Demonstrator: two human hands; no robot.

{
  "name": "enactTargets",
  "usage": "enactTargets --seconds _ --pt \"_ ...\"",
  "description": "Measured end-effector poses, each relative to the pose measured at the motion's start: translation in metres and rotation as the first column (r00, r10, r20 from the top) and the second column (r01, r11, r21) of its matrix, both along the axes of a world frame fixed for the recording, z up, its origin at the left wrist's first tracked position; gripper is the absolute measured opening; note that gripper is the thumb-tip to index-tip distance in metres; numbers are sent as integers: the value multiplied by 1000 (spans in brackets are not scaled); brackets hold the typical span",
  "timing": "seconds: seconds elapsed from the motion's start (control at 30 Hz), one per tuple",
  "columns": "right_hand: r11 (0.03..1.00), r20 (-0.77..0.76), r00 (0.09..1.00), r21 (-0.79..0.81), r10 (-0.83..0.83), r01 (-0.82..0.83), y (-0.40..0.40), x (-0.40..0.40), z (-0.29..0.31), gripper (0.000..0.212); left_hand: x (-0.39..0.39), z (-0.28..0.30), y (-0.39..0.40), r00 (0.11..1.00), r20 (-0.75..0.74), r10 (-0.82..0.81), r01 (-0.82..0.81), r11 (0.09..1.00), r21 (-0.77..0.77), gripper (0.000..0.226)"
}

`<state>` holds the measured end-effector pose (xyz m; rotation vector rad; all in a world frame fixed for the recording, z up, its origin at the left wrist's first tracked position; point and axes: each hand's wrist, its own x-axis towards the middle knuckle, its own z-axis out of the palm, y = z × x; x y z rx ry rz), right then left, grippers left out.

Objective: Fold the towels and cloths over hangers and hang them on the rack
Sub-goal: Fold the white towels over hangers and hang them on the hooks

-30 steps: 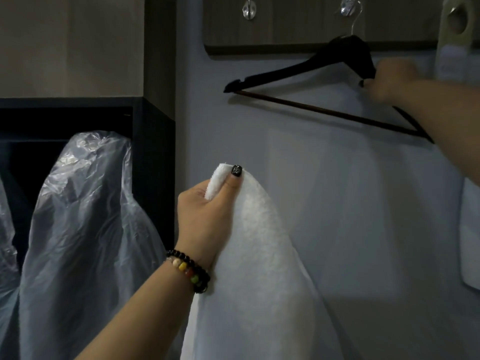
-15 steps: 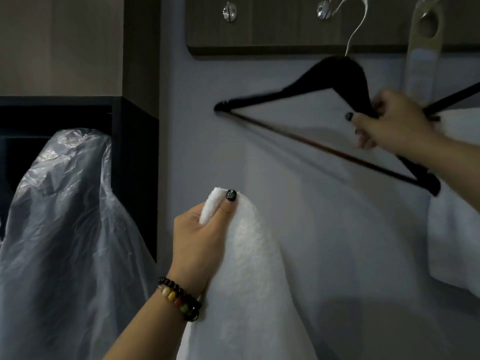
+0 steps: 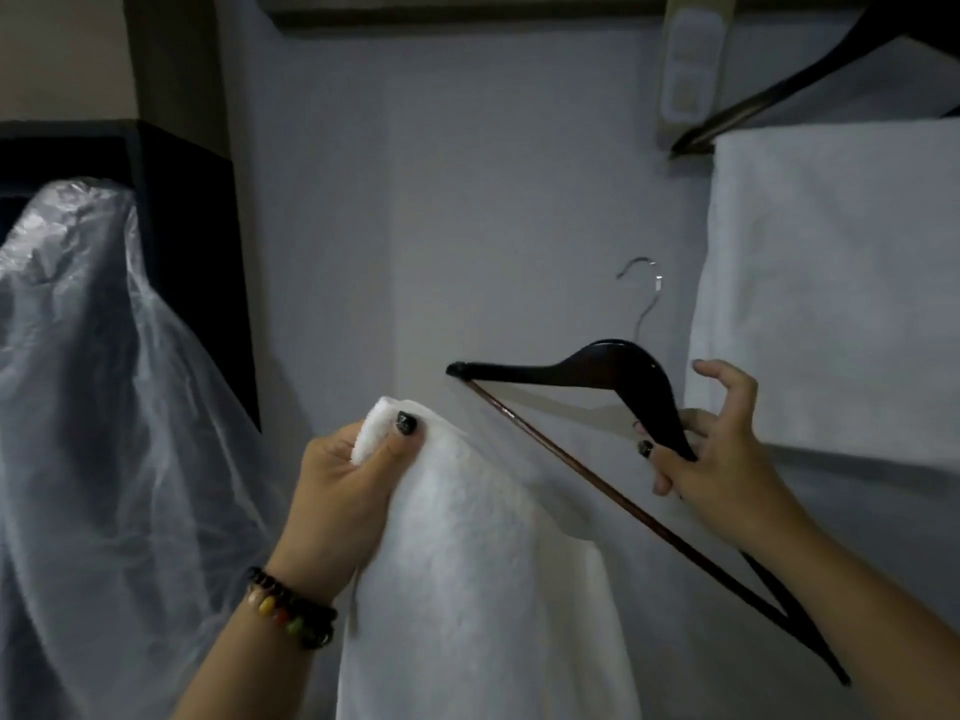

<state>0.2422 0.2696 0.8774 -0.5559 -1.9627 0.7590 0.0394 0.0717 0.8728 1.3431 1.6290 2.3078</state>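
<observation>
Hanger (image 3: 618, 366) now off rack, lowered; right hand (image 3: 717, 459) holds it loosely. Left hand (image 3: 353, 475) pinches towel (image 3: 467, 563). Risk: hanger slips during threading.

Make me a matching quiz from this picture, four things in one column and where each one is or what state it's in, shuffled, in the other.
Things:
1. white towel
2. dark hanger
3. plastic cover
4. hung towel

States:
A. draped over a hanger, upper right
B. gripped by the left hand
C. clear and crinkled, far left
D. held bare by the right hand

Pairs: 1-B, 2-D, 3-C, 4-A
</observation>
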Motion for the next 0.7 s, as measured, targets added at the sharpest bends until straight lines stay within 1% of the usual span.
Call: enactTargets --seconds 0.03,0.07,0.13,0.17,0.23,0.27,0.3,0.37,0.43,0.47,0.5,0.57,0.6,0.63,0.67,0.7 --pt "1000 64 998 11 6 -7 -1 12 -11 70 14 -7 -5 1000 -22 13 -13 1000 -22 61" --pt "1000 120 993 15 9 -11 -3 23 -20 64 28 -14 -10 999 -47 14 -15 999 -39 62" --pt "999 250 968 -1 32 -33 -5 46 -38 43 56 -30 -21 998 -70 -2 -3 998 -66 67" --pt "998 316 947 -20 61 -57 -7 58 -48 38 69 -40 -27 998 -62 -2 -2 997 -71 68" --pt "988 419 894 -74 157 -139 -13 81 -73 41 92 -59 -38 1000 -25 20 -21 997 -74 73" --pt "976 455 864 -125 214 -176 -20 92 -86 44 102 -70 -43 999 -2 46 -46 995 -91 85" --pt "959 485 829 -196 278 -207 -31 103 -99 43 110 -82 -47 998 8 65 -64 992 -111 91" --pt "896 483 775 -375 408 -237 -59 121 -123 28 125 -105 -56 998 38 57 -51 989 -137 95" --pt "820 447 753 -533 483 -210 -85 137 -150 12 140 -124 -66 997 72 33 -20 984 -176 89" --pt "795 449 741 -578 499 -185 -97 144 -162 10 149 -133 -71 997 69 35 -21 981 -194 84" --pt "789 471 723 -593 505 -164 -108 152 -174 14 157 -141 -76 998 60 26 -14 980 -200 74" --pt "790 533 670 -599 517 -133 -130 166 -191 22 170 -159 -86 996 87 -7 28 970 -240 47" --pt "787 541 657 -602 525 -133 -141 173 -197 30 176 -168 -90 996 85 -36 56 965 -257 45" --pt "777 527 661 -615 534 -138 -152 180 -202 37 184 -176 -97 988 118 -98 125 960 -249 47" --pt "763 499 677 -630 541 -146 -163 186 -206 38 192 -182 -103 970 183 -163 204 951 -232 47" --pt "748 462 702 -646 543 -153 -174 191 -210 30 199 -188 -110 946 234 -224 275 937 -214 45"
